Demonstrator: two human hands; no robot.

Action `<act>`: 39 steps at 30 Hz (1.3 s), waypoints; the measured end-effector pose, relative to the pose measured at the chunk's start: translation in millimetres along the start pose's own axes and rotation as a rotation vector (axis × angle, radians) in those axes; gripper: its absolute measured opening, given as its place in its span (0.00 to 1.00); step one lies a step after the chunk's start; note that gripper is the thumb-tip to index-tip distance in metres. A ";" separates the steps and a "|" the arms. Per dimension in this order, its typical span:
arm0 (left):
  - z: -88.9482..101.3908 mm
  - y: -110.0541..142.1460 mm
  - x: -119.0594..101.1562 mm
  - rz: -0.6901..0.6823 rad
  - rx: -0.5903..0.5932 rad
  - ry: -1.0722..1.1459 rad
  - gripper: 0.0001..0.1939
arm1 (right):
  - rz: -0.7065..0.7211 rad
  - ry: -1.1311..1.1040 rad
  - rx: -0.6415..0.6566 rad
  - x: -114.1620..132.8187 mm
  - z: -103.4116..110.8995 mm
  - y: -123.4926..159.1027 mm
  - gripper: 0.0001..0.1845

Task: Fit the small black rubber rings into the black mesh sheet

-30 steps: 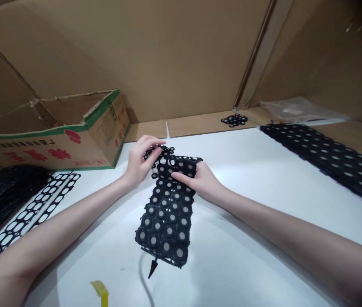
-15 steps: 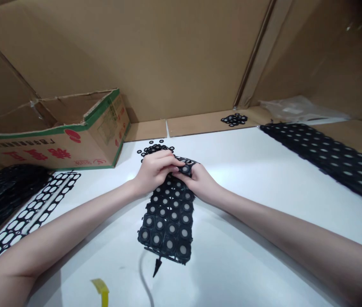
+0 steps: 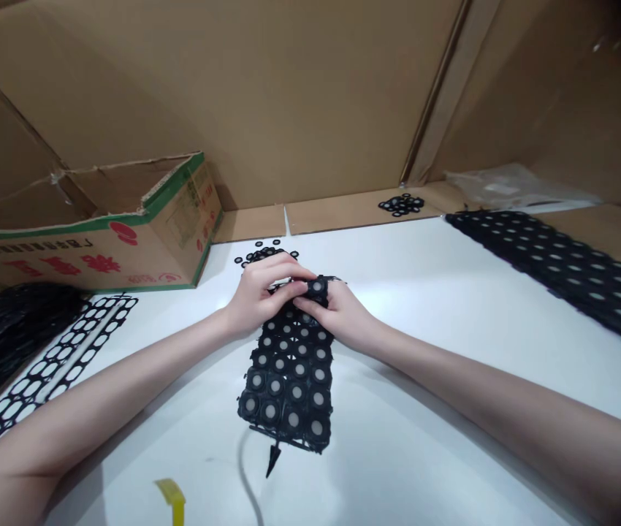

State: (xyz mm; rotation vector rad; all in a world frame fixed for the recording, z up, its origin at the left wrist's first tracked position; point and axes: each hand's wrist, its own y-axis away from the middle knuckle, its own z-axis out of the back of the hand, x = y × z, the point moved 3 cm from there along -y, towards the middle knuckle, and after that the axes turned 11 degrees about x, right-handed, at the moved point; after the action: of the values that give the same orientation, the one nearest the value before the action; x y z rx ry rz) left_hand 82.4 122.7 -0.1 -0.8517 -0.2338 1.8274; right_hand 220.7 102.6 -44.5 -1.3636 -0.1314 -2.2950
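A black moulded sheet of round pieces with grey centres lies on the white table in front of me, a pointed tab at its near end. My left hand and my right hand both pinch the sheet's far end, fingers curled and pressed together there. Just beyond my hands lies a small heap of loose black rings.
An open cardboard box with green trim stands at the left. Emptied black lattice strips lie near the left edge. A long black sheet runs along the right. More loose rings and a clear plastic bag sit at the back. Cardboard walls surround the table.
My left hand has come back from the ring heap to the sheet's far end and closed beside my right hand. The sheet has shifted slightly to the right.
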 end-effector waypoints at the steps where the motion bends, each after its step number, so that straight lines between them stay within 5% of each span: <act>1: -0.7 0.7 -1.5 -0.033 -0.004 -0.051 0.08 | 0.005 -0.004 0.003 0.3 0.0 0.1 0.12; 7: -8.7 2.5 -7.5 -0.077 -0.018 -0.309 0.07 | 0.015 0.089 0.011 3.2 -0.8 0.5 0.12; 18: -6.9 -2.1 -4.7 0.143 -0.068 -0.005 0.12 | 0.071 0.229 0.029 8.2 -2.5 0.8 0.19; 25: 14.3 -5.0 41.9 0.424 -0.397 0.468 0.08 | 0.108 0.152 0.046 9.0 -3.5 -0.1 0.12; 28: 33.6 -0.1 60.4 0.404 -0.558 0.418 0.08 | 0.095 0.087 0.057 8.5 -3.6 1.2 0.11; 36: 29.9 19.9 76.1 0.474 -0.138 -0.144 0.07 | -0.006 -0.226 -0.049 1.6 4.5 2.0 0.13; 39: 30.2 21.5 69.7 0.420 -0.139 -0.230 0.07 | -0.023 -0.301 -0.066 -2.6 6.1 1.7 0.14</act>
State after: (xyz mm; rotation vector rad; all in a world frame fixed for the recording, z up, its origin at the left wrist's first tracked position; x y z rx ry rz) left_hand 33.8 181.6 -20.2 -0.8289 -0.3516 2.3292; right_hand 227.4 103.8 -43.9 -1.7436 -0.1687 -2.1149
